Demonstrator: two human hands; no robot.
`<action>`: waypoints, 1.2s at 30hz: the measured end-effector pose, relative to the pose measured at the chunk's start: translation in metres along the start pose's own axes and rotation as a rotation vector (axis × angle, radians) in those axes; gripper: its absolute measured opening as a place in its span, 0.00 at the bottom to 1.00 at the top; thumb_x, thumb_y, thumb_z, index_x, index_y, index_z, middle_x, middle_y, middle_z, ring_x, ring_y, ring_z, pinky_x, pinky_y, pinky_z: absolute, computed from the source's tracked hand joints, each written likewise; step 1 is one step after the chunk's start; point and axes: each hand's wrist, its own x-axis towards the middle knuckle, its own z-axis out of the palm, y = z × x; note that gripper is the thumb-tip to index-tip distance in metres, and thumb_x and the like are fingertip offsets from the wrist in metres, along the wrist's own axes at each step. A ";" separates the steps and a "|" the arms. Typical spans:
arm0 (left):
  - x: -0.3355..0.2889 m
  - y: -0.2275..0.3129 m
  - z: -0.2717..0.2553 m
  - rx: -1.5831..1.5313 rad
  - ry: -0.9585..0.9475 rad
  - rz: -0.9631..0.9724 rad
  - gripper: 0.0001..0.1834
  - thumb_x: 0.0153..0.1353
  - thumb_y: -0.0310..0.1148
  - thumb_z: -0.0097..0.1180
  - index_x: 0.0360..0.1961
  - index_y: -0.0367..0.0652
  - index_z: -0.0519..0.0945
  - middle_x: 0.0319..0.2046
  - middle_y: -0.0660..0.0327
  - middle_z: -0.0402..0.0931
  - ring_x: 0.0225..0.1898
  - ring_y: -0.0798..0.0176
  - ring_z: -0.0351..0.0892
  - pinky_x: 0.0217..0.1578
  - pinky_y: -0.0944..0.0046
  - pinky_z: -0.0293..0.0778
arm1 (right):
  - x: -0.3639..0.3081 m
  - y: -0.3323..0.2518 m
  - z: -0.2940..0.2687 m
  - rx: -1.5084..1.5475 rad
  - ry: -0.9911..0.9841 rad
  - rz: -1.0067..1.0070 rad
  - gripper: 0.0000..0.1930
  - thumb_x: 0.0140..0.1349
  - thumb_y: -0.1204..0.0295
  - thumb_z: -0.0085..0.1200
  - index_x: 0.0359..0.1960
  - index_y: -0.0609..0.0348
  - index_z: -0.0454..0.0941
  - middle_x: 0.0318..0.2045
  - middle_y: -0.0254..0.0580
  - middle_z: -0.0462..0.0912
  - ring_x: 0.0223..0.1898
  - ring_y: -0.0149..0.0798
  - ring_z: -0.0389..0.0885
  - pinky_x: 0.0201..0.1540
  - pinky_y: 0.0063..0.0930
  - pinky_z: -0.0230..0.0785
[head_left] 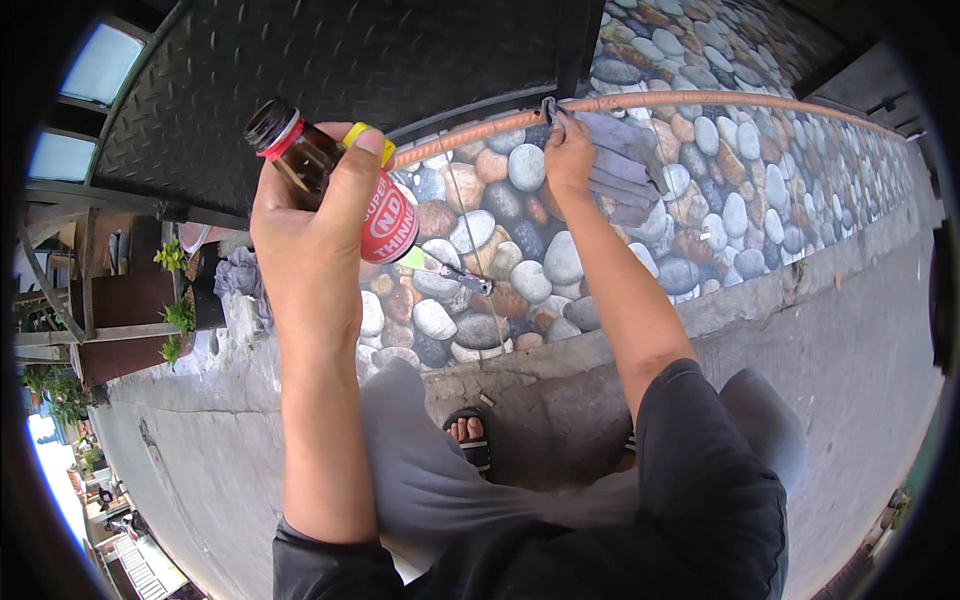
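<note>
My left hand point(315, 225) is raised and wrapped round a dark brown bottle point(388, 222) with a red label. The bottle is tilted, its uncapped mouth toward the upper left. Something yellow point(358, 136) shows by my left thumb; its kind is unclear. Past the bottle's base, a slim tool point(455, 274) with a pale green part and a dark end is partly hidden. My right hand point(570, 155) is closed on a grey rag point(615, 165), at the orange-brown bar point(690, 98). The rag's loose part hangs over the pebble-patterned surface.
A black treadplate metal panel point(350, 60) stands behind the bar. Pebble-patterned tiling point(530, 280) runs below the bar, edged by a concrete ledge point(560, 355). Another grey cloth point(240, 275) lies at the left near green plants point(178, 315). My sandalled foot point(467, 435) is on concrete.
</note>
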 end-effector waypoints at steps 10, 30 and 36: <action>0.005 -0.012 -0.018 0.160 -0.011 -0.016 0.17 0.61 0.37 0.66 0.46 0.38 0.79 0.41 0.58 0.80 0.42 0.66 0.81 0.45 0.67 0.75 | -0.003 0.014 0.015 -0.578 -0.214 -0.431 0.26 0.62 0.73 0.45 0.64 0.62 0.70 0.67 0.44 0.68 0.70 0.49 0.61 0.71 0.44 0.52; -0.002 -0.002 0.000 0.154 -0.072 0.027 0.13 0.61 0.32 0.66 0.43 0.39 0.79 0.35 0.64 0.78 0.35 0.74 0.74 0.38 0.72 0.69 | -0.005 0.016 0.023 -0.668 -0.327 -0.458 0.28 0.64 0.72 0.40 0.68 0.60 0.65 0.70 0.43 0.63 0.71 0.50 0.59 0.74 0.48 0.46; -0.005 0.001 0.010 0.122 -0.069 0.022 0.12 0.60 0.30 0.66 0.42 0.39 0.79 0.32 0.66 0.78 0.31 0.78 0.71 0.34 0.74 0.68 | 0.058 0.047 -0.038 -0.797 -0.246 -0.176 0.30 0.65 0.69 0.42 0.70 0.59 0.60 0.72 0.42 0.60 0.73 0.47 0.55 0.75 0.45 0.44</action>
